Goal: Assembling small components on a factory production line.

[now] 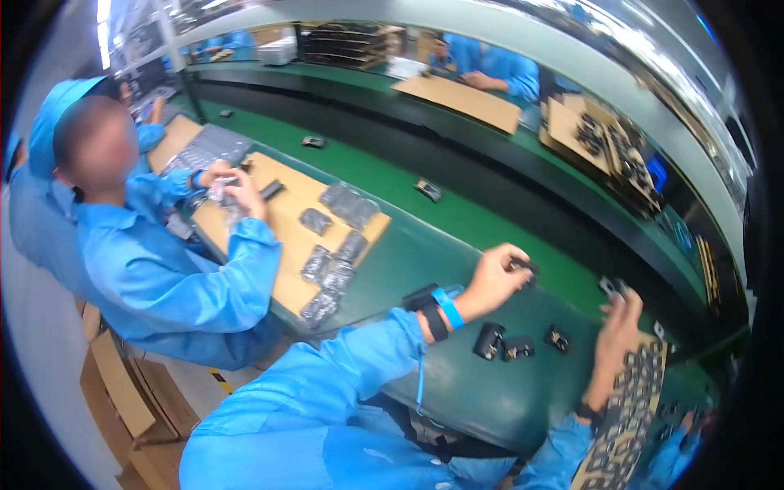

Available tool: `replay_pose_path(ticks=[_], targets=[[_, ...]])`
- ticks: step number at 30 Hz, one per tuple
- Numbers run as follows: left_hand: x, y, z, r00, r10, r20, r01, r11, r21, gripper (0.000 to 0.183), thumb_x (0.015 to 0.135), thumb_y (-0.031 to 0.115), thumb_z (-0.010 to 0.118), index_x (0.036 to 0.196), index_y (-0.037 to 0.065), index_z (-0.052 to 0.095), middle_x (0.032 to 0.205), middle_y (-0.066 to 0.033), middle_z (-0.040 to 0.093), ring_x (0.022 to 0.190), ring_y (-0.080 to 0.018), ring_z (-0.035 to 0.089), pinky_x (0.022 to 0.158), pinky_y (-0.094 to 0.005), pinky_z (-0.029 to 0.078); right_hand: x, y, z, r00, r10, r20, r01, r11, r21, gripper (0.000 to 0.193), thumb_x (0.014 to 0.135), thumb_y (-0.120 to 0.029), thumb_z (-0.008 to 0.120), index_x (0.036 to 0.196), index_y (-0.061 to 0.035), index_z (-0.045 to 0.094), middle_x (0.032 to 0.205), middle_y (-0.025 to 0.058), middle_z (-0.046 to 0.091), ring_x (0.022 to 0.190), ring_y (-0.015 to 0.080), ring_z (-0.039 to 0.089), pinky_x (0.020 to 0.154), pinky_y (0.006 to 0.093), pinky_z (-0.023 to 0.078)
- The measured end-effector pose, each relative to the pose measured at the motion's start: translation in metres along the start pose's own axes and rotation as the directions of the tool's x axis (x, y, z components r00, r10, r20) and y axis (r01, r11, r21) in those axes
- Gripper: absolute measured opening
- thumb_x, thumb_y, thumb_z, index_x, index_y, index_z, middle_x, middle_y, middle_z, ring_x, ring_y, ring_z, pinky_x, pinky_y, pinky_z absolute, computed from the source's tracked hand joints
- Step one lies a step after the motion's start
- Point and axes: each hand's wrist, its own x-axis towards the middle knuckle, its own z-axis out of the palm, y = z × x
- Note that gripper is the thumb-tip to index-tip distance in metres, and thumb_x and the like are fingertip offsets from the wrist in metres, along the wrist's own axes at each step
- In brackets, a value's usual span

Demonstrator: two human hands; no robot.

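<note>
My left hand (492, 287) is closed in a pinch on a small black part (527, 269) above the edge of the green table (465, 408). To the right, my right hand (618, 331) has its fingers closed on a small black-and-silver part (608, 286), somewhat blurred, over the green belt. Between and below my hands, several small black parts with metallic bits (518, 349) lie on the table. My right forearm passes beside a cardboard sheet (585, 482) holding rows of small dark parts.
On the left a co-worker in blue (171, 245) handles a clear bag over a cardboard sheet (286, 286) with wrapped parts (318, 263). Spaced black parts (428, 189) lie along the green belt (367, 167). Beyond it are a shelf, another worker (498, 69) and a box of parts (600, 135).
</note>
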Motion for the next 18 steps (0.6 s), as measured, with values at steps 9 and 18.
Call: replay_pose_path(ticks=[9,18], targets=[[-0.001,0.009,-0.003,0.998,-0.052,0.045,0.055,0.996,-0.069,0.025,0.097,-0.004,0.070,0.121,-0.002,0.064,0.107,-0.0085,0.074,0.092,-0.0135,0.072,0.077,-0.0264,0.062,-0.028,-0.028,0.106,0.845,0.039,0.534,-0.414,0.679,0.606,0.032,0.103,-0.004,0.063,0.134,0.0032,0.065,0.088,0.0054,0.068,0.071,0.0088,0.062,0.064,0.0227,0.051],[-0.007,0.010,-0.004,0.996,-0.083,0.015,0.083,0.996,-0.024,0.027,0.096,-0.005,0.072,0.121,-0.003,0.063,0.109,-0.0118,0.073,0.095,-0.0150,0.073,0.078,-0.0273,0.063,-0.048,-0.016,0.115,0.938,0.026,0.347,-0.186,0.880,0.437,0.021,0.094,-0.004,0.077,0.114,0.0021,0.075,0.089,0.0006,0.073,0.077,0.0046,0.062,0.067,0.0229,0.049]])
